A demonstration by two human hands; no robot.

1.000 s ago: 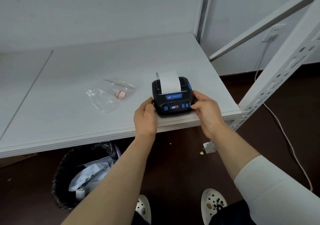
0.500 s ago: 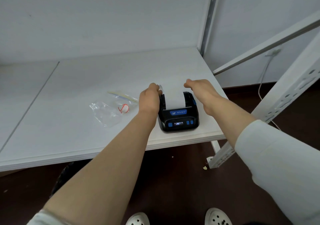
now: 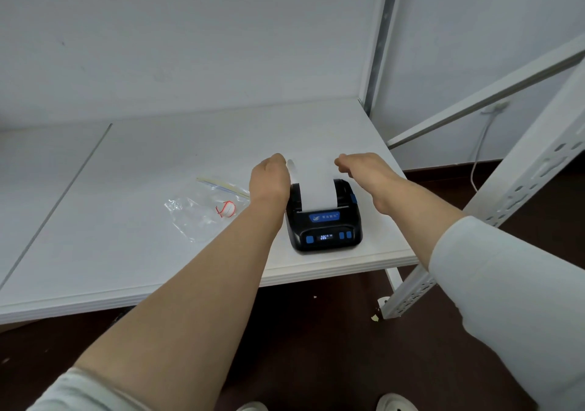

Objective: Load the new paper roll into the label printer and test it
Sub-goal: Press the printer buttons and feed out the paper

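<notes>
Head view looks down on a white table (image 3: 158, 164) with the label printer (image 3: 324, 221) standing near its right front corner, display and blue buttons facing the near edge. A clear plastic bag (image 3: 202, 211) lies flat to the left of the printer, apart from it. A paper strip (image 3: 316, 186) rises from the printer's slot and runs away toward the far side, so its long axis goes near to far, between the two hands. The left hand (image 3: 269, 179) sits at the strip's left edge, just beside the printer's left rear corner; the right hand (image 3: 367, 173) sits at the strip's right edge, over the right rear corner. Both are about equally near the paper, one on each side of it. The left fingers (image 3: 280, 159) curl in narrowly at the strip's upper left corner and seem to pinch it, though the contact is too small to confirm. The right fingers (image 3: 343, 160) point toward the upper right corner; whether they grip it I cannot tell. The likely step is tearing off or tugging the fed paper, which I judge calls for an even pull from both sides
</notes>
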